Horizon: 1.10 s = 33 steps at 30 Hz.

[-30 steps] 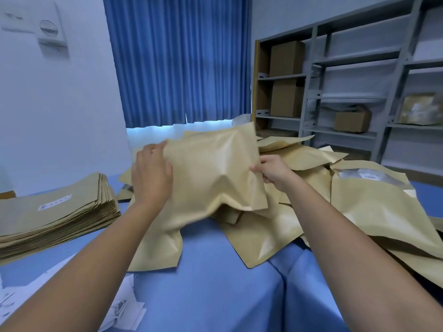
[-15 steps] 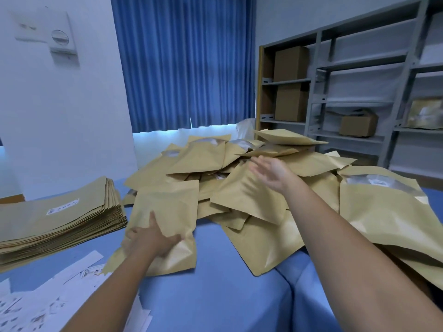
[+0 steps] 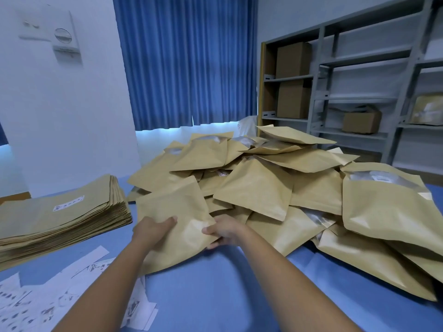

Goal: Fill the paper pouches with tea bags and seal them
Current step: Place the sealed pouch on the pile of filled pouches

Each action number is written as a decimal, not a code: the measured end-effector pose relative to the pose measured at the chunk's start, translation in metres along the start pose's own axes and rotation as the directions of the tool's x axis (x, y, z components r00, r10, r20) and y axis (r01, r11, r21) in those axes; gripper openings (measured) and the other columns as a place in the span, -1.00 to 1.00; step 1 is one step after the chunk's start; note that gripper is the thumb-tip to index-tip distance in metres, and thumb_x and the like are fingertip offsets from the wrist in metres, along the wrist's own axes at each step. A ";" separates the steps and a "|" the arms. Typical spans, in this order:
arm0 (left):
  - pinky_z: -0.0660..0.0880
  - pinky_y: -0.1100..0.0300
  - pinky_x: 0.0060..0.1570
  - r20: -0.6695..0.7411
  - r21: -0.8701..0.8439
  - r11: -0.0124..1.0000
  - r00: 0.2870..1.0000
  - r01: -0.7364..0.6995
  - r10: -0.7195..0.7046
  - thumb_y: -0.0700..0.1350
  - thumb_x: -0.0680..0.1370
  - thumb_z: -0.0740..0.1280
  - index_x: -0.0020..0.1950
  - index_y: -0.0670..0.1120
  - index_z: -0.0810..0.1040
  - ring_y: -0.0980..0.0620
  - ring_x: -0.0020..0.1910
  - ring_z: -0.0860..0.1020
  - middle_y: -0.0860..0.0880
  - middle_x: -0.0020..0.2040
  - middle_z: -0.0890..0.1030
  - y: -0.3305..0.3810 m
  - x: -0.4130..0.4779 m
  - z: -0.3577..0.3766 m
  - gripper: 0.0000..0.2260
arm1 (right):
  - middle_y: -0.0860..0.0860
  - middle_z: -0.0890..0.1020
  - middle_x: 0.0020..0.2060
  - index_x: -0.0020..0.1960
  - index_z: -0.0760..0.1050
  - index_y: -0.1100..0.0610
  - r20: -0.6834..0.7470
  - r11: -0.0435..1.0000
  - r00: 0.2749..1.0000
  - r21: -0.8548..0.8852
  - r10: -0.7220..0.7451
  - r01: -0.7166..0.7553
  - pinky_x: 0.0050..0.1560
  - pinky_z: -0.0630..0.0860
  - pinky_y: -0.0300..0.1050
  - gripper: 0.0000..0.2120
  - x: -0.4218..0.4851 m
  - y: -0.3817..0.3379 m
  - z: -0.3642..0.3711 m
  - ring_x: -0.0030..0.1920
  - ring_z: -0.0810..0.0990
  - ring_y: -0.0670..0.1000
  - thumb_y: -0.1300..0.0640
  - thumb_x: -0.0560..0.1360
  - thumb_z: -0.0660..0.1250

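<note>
A puffed kraft paper pouch (image 3: 177, 212) lies on the blue table (image 3: 215, 295) in front of me. My left hand (image 3: 153, 230) grips its left side, thumb on top. On the pouch's right lower edge my right hand (image 3: 224, 232) has its fingers curled round the paper. Behind and to the right rises a big heap of filled pouches (image 3: 275, 183), some with clear windows. No tea bags are visible.
A neat stack of flat empty pouches (image 3: 60, 216) sits at the left. White printed paper strips (image 3: 48, 295) litter the near left of the table. Grey shelving (image 3: 359, 92) with cardboard boxes stands at the back right, blue curtains behind.
The pouch I held up in the air a second ago went onto the heap. My left hand dropped to the lower pouch, and my right hand came down from the heap to join it.
</note>
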State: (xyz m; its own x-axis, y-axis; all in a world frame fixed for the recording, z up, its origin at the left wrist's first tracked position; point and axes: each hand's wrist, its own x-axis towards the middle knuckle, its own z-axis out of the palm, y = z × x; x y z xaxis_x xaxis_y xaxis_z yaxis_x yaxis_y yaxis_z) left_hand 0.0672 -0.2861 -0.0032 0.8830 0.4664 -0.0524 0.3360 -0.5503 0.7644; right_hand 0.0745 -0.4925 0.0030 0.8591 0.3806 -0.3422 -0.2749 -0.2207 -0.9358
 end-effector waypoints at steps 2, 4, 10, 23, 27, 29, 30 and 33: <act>0.38 0.00 0.23 -0.096 -0.197 0.980 0.995 -0.016 -0.003 0.16 0.52 0.31 0.34 -0.23 0.42 -0.21 0.28 0.43 -0.20 0.30 0.48 0.008 -0.001 -0.007 -0.43 | 0.19 0.58 -0.04 0.32 0.39 0.28 -0.001 0.996 0.996 -0.014 -0.090 0.090 -0.61 0.35 -0.31 -0.67 -0.006 -0.013 0.004 -0.40 0.65 0.05 0.38 0.56 0.19; 0.43 -0.06 0.16 -0.333 -0.373 0.924 0.942 -0.085 -0.048 0.01 0.56 0.26 0.21 -0.26 0.49 -0.24 0.16 0.49 -0.25 0.20 0.53 0.014 -0.004 -0.020 -0.63 | 0.16 0.57 -0.19 0.32 0.38 0.30 -0.003 0.981 0.981 0.018 -0.195 0.195 -0.64 0.28 -0.34 -0.66 -0.013 -0.032 0.000 -0.52 0.60 -0.01 0.42 0.56 0.15; 0.35 0.05 0.05 -0.634 -0.421 0.830 0.773 -0.366 0.020 -0.20 0.56 0.19 0.21 -0.31 0.41 -0.18 0.11 0.44 -0.27 0.21 0.42 0.025 -0.012 -0.053 -0.73 | 0.11 0.52 -0.17 0.38 0.31 0.36 -0.268 0.881 0.887 0.196 -0.375 0.431 -0.54 0.34 -0.34 -0.62 -0.022 -0.105 -0.043 -0.60 0.43 -0.12 0.43 0.56 0.16; 0.35 0.05 0.11 -0.324 0.480 0.839 0.837 -0.257 0.442 -0.15 0.54 0.25 0.27 -0.20 0.40 -0.15 0.21 0.39 -0.17 0.25 0.42 -0.044 0.026 -0.093 -0.68 | 0.27 0.59 -0.12 0.03 0.42 0.38 -0.189 0.748 0.951 0.587 -0.246 0.310 0.08 0.54 -0.02 -0.90 0.041 -0.078 0.067 0.00 0.62 0.26 0.45 0.52 0.21; 0.21 0.02 0.38 -0.125 0.842 0.526 0.905 -0.120 0.406 -0.11 0.59 0.14 0.51 -0.09 0.10 -0.03 0.51 0.10 -0.06 0.53 0.12 -0.096 0.062 -0.129 -0.51 | 0.16 0.63 -0.24 0.05 0.45 0.35 -0.086 0.810 0.976 0.546 -0.201 0.215 -0.23 0.59 -0.22 -0.89 0.070 -0.039 0.149 -0.27 0.64 0.08 0.40 0.55 0.19; 0.12 -0.03 0.44 -0.061 0.847 0.519 0.949 -0.114 0.310 -0.11 0.62 0.09 0.55 -0.12 -0.02 0.00 0.54 0.04 -0.05 0.55 0.09 -0.117 0.076 -0.139 -0.47 | 0.19 0.63 -0.23 0.01 0.47 0.36 -0.063 0.802 0.987 0.577 -0.145 0.154 -0.29 0.59 -0.21 -0.91 0.081 -0.025 0.184 -0.29 0.64 0.10 0.40 0.55 0.19; 0.09 -0.04 0.44 -0.040 0.843 0.524 0.955 -0.125 0.293 -0.12 0.62 0.09 0.54 -0.12 -0.02 0.01 0.53 0.08 -0.04 0.54 0.14 -0.125 0.080 -0.140 -0.48 | 0.21 0.63 -0.22 -0.02 0.47 0.36 -0.052 0.796 0.991 0.590 -0.127 0.133 -0.29 0.60 -0.20 -0.91 0.085 -0.021 0.199 -0.29 0.64 0.12 0.40 0.55 0.20; 0.15 0.04 0.41 -0.048 0.848 0.499 0.913 -0.177 0.406 -0.17 0.58 0.11 0.43 -0.06 0.20 0.03 0.37 0.36 0.00 0.38 0.39 -0.145 0.087 -0.139 -0.59 | 0.23 0.63 -0.24 -0.06 0.49 0.37 -0.027 0.793 0.995 0.601 -0.099 0.095 -0.24 0.61 -0.17 -0.90 0.091 -0.013 0.235 -0.28 0.64 0.14 0.43 0.53 0.20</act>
State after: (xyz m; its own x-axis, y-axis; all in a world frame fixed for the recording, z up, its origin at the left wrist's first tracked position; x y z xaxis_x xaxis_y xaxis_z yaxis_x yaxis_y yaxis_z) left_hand 0.0497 -0.0692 -0.0293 0.9265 0.2356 0.2935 0.2890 -0.9449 -0.1538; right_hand 0.0548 -0.2443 -0.0364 0.8933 0.3767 -0.2454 -0.3961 0.4012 -0.8259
